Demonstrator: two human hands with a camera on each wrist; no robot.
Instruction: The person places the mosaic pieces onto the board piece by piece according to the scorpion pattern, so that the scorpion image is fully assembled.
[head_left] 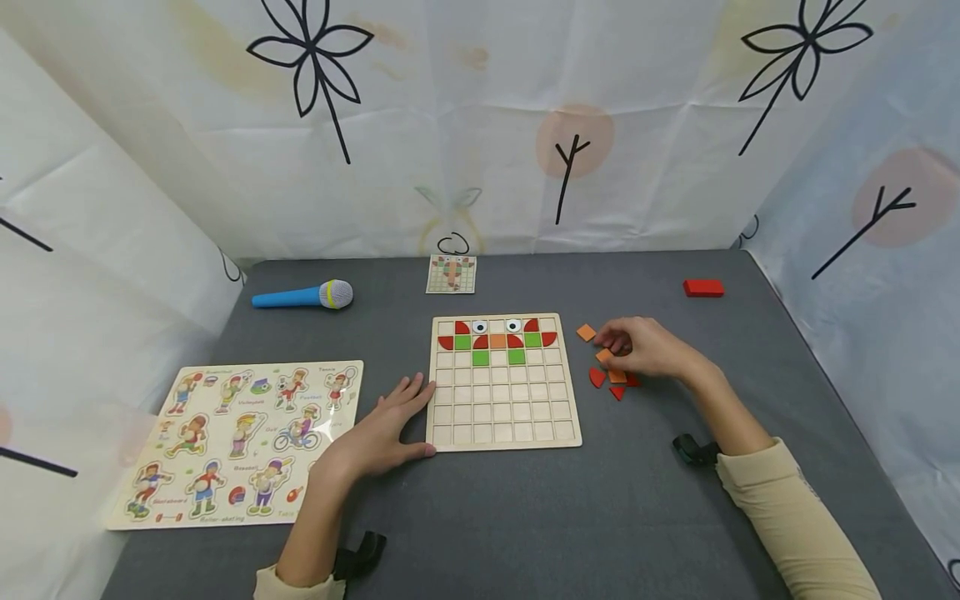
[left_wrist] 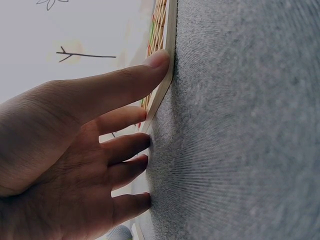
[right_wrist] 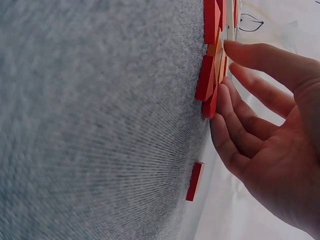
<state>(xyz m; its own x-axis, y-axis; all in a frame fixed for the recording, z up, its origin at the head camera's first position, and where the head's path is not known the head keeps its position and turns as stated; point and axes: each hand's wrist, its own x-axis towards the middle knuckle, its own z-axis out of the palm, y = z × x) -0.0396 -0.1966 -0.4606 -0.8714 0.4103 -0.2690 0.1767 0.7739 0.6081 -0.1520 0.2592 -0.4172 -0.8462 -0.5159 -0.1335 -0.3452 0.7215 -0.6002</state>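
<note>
A square wooden grid board [head_left: 504,414] lies mid-table. Its upper rows hold red rounded pieces, green squares [head_left: 480,357], an orange square [head_left: 498,341] and two eye pieces [head_left: 513,326]. My left hand [head_left: 382,433] rests at the board's left edge, thumb at the lower left corner, fingers spread. Beside the board's right side, my right hand [head_left: 648,348] reaches over loose pieces, thumb and fingertips right at an orange square [head_left: 603,356]. Another orange square [head_left: 586,332] lies above it. Red pieces [head_left: 597,377] lie below, partly under the hand.
A wooden picture puzzle [head_left: 251,450] with sports figures lies at the left, partly behind my left forearm. Behind it is a blue toy microphone [head_left: 288,297]. A small pattern card [head_left: 451,275] lies beyond the board. A red block [head_left: 703,288] sits at the far right.
</note>
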